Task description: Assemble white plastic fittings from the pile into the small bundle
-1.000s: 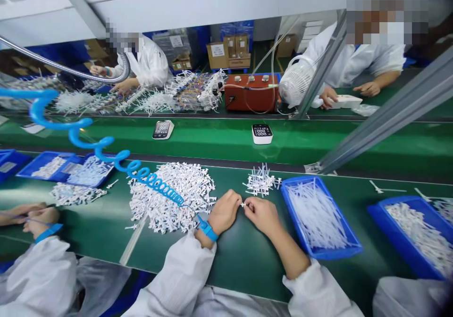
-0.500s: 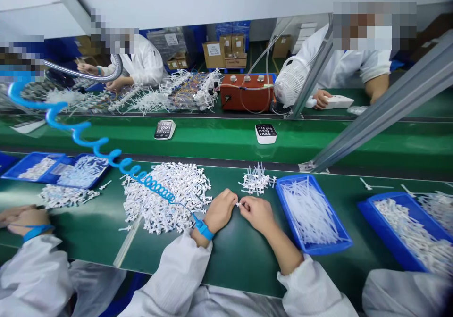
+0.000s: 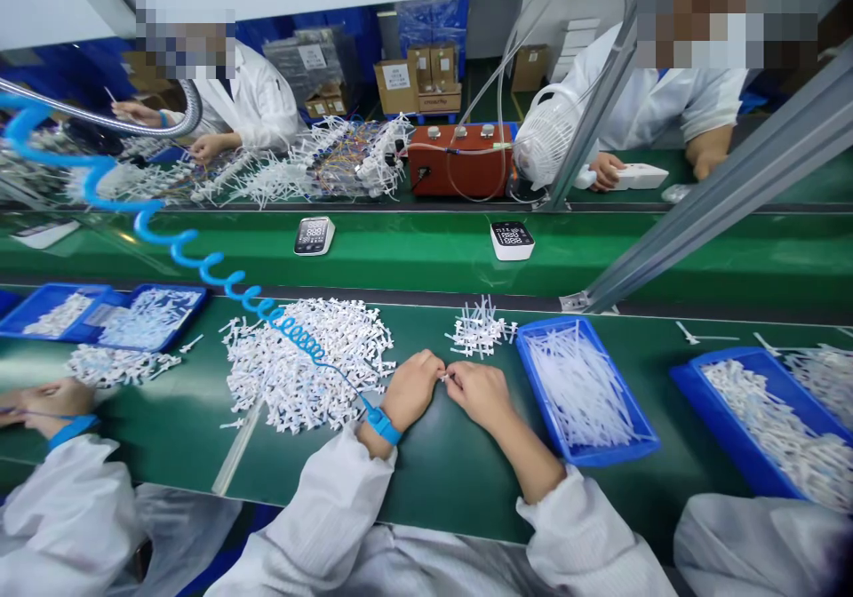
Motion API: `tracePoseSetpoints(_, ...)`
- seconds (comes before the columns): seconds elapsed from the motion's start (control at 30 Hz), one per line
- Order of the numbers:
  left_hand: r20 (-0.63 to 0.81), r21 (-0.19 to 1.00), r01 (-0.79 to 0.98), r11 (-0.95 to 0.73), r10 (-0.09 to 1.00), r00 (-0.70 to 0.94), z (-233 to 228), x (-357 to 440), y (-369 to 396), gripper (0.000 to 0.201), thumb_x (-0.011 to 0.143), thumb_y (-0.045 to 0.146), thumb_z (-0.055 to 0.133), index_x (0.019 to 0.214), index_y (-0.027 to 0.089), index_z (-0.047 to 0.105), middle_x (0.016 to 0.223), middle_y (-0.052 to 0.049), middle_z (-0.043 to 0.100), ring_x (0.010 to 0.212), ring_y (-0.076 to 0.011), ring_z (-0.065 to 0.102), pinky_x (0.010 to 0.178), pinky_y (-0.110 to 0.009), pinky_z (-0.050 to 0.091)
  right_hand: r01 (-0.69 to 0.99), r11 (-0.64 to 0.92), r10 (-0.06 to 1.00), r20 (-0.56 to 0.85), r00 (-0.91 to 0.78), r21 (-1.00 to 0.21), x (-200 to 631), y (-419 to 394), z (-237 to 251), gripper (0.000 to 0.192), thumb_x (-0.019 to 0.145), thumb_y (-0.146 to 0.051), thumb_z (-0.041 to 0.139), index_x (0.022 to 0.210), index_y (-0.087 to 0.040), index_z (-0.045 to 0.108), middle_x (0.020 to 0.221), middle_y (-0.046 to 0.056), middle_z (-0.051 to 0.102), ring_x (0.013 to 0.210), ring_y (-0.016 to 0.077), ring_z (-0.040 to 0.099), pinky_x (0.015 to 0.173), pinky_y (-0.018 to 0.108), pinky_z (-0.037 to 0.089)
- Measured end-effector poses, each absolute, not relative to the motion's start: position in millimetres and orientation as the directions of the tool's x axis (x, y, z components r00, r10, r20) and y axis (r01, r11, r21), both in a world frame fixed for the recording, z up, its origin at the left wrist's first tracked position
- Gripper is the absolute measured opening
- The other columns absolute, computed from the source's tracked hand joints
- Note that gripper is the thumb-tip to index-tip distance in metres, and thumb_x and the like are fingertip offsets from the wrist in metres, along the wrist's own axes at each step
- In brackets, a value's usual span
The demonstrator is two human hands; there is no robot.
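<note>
Over the green table my left hand (image 3: 413, 388), with a blue wrist strap (image 3: 383, 424) on it, and my right hand (image 3: 478, 391) meet fingertip to fingertip. Both are closed in a pinch on a small white plastic fitting (image 3: 443, 378), mostly hidden by the fingers. Left of my hands lies a big heap of white plastic fittings (image 3: 313, 375). Just beyond my right hand is a small pile of fittings with thin tubes attached (image 3: 481, 330). On the right, a blue tray (image 3: 617, 456) holds many short translucent tubes (image 3: 579, 384).
A coiled blue cord (image 3: 213, 268) runs from the strap to the upper left. Blue trays (image 3: 723, 464) of fittings stand at both sides. Two white monitors (image 3: 513, 242) sit on the green belt (image 3: 406, 250). A slanting metal post (image 3: 699, 197) rises at right. Co-workers sit opposite and alongside.
The view has shifted slightly. My hands stay together at the same spot, the right fingers now closer around the fitting. The monitors have moved a little to the right along the belt.
</note>
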State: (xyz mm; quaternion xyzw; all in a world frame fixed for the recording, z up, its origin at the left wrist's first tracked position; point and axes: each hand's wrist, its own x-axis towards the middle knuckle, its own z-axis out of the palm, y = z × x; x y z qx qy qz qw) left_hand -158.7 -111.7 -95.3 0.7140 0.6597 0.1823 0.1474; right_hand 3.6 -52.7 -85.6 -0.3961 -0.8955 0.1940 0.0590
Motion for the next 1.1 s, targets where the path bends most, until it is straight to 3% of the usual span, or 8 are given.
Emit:
tracePoseSetpoints(0.4,0.109,0.435,0.9,-0.029,0.994,-0.02,-94.6,-153.6,-111.6,0.023,0.098,0.017,0.039,0.088,0.018,0.061,0.087,-0.003,0.057,0.083,-0.0157,0.054,0.079,-0.028,0.045,0.747,0.552,0.775,-0.104,-0.624,-0.371,-0.6,-55.3,-84.9,0.017,0.093,-0.035,0.05,0.096,-0.026,0.063,0.093,0.0,0.07,0.082,0.0151,0.063,0.065,0.024,0.032)
tracePoseSetpoints(0.83,0.068,0.395,0.916,-0.072,0.996,0.049,-95.0,-155.1,-110.7,0.02,0.097,0.018,0.045,0.088,0.019,0.062,0.086,-0.002,0.059,0.083,-0.0159,0.056,0.079,-0.029,0.045,0.725,0.582,0.756,-0.083,-0.65,-0.368,1.0,-54.0,-92.5,0.018,0.094,-0.035,0.05,0.097,-0.024,0.064,0.093,0.002,0.07,0.083,0.0149,0.063,0.067,0.024,0.033)
tracePoseSetpoints(1.1,0.106,0.487,0.87,-0.08,0.994,0.032,-98.3,-157.6,-115.2,0.018,0.097,0.021,0.045,0.103,0.02,0.062,0.097,-0.003,0.059,0.091,-0.016,0.057,0.084,-0.029,0.047,0.726,0.576,0.762,-0.075,-0.644,-0.376,0.6,-52.3,-89.9,0.019,0.094,-0.035,0.049,0.097,-0.024,0.064,0.094,0.002,0.07,0.082,0.0158,0.063,0.066,0.023,0.034)
